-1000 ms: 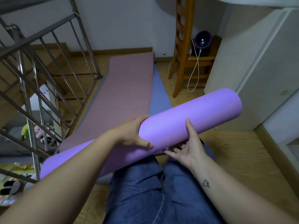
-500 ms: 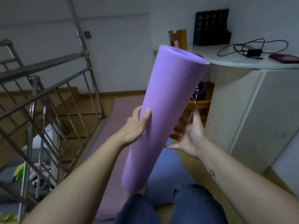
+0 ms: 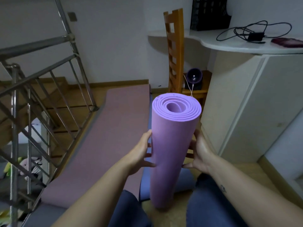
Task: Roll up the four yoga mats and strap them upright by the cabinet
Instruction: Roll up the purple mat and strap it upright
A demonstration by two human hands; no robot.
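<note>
A rolled purple yoga mat [image 3: 172, 145] stands upright on the wooden floor between my knees, its spiral top end facing me. My left hand [image 3: 142, 151] holds its left side and my right hand [image 3: 199, 150] holds its right side, fingers wrapped toward the back. A pink mat [image 3: 101, 145] lies flat on the floor to the left. A blue mat [image 3: 146, 185] lies flat beneath it, its edge showing beside the roll. The white cabinet [image 3: 249, 102] stands to the right.
A metal stair railing [image 3: 41, 89] runs along the left with steps going down behind it. A wooden chair [image 3: 176, 51] stands against the wall beside the cabinet. The curved countertop [image 3: 229, 45] carries cables and a black file rack.
The purple roll went from lying across my lap to tilted up, and now stands vertical on the floor. Both hands shifted to grip its two sides.
</note>
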